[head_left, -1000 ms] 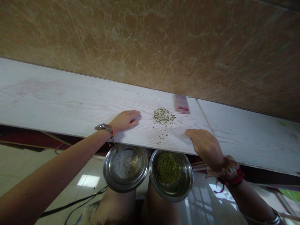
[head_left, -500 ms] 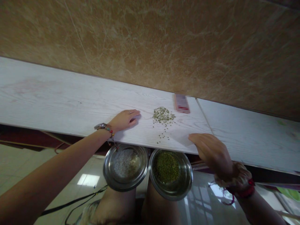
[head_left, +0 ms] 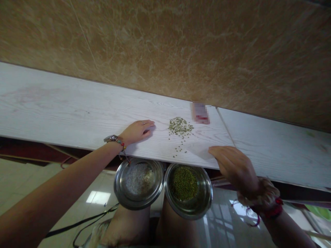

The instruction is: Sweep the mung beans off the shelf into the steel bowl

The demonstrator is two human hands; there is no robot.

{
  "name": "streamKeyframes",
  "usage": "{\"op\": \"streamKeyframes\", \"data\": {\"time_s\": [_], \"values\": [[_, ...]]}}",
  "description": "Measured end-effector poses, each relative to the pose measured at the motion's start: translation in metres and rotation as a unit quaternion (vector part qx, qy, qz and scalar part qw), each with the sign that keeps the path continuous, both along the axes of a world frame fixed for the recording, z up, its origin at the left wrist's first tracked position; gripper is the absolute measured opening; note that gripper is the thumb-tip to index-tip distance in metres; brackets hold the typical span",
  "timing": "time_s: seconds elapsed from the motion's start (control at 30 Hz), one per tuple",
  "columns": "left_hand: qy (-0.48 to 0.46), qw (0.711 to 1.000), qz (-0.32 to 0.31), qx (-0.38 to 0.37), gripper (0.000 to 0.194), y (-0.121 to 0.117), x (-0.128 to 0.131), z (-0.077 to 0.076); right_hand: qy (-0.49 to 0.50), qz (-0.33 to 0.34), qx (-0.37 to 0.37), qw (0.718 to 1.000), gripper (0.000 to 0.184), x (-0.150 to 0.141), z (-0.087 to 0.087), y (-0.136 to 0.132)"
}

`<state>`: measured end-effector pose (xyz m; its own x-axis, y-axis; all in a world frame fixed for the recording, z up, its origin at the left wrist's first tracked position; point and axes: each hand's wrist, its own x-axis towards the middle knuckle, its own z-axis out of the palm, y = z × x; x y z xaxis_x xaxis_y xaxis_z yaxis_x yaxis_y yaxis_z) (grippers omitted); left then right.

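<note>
My left hand point(head_left: 137, 132) rests flat and open on the white wood-grain table point(head_left: 77, 110), a ring on one finger, holding nothing. Just right of its fingertips lies a loose scatter of mung beans point(head_left: 179, 126), with a few strays trailing toward the front edge. My right hand point(head_left: 234, 165) is raised over the front edge to the right of the beans, fingers pressed together; whatever is in them is hidden. Below the edge sit two metal bowls: a left bowl point(head_left: 119, 198) with white grains like rice point(head_left: 139, 177), and a right bowl point(head_left: 205, 205) with mung beans point(head_left: 184, 182).
A small blurred packet or card point(head_left: 200, 113) lies behind the beans, near the brown marbled wall point(head_left: 165, 48). A seam point(head_left: 225, 125) crosses the table to its right. Black cables point(head_left: 82, 220) run over the tiled floor at lower left. Both bowls rest at my legs.
</note>
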<state>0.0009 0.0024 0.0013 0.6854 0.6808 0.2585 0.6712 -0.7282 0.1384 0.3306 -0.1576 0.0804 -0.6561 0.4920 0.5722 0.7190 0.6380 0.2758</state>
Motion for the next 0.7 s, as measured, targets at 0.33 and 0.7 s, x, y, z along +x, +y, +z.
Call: {"op": "streamKeyframes", "data": {"time_s": [0.33,0.7], "values": [[0.013,1.000,0.005,0.003,0.036,0.000,0.000,0.001,-0.042,0.001,-0.003,0.999,0.027,-0.005,-0.002,0.008],[0.007,1.000,-0.003,0.009,0.035,0.000,0.000,0.000,-0.036,0.000,0.001,0.999,0.024,-0.010,0.001,0.005]]}}
